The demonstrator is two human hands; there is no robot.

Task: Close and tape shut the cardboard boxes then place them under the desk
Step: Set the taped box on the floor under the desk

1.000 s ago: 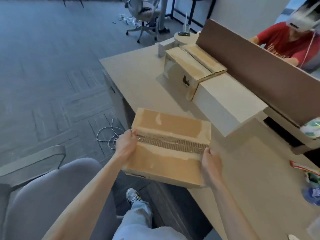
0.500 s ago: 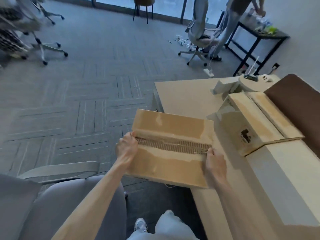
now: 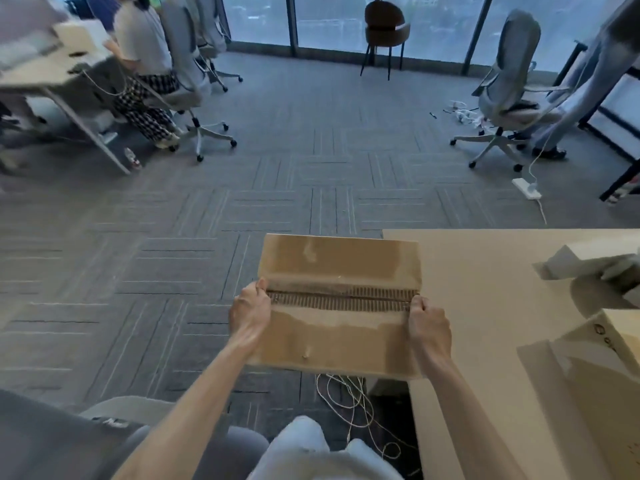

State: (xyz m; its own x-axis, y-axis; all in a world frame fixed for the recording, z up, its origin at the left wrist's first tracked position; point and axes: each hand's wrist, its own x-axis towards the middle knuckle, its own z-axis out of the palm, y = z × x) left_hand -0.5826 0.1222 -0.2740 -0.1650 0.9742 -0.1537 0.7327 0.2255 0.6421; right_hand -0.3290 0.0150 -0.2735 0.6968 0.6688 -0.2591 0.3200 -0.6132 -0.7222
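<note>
A closed brown rectangular cardboard box (image 3: 339, 327), gripped at nine o'clock by the left hand (image 3: 250, 311) and three o'clock by the right hand (image 3: 429, 329), hangs beside the pale wooden desk (image 3: 485, 271), likely needing lowering underneath next.

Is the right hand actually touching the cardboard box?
Touching. The head view shows the right hand gripping the right end of the cardboard box, fingers curled over its edge with no gap.

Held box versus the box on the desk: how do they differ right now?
The held box is lifted, gripped at its ends by the left hand and right hand; the desk box rests on the desk. The held box's flaps lie closed; the desk box has a flap folded out. Both are cardboard.
</note>
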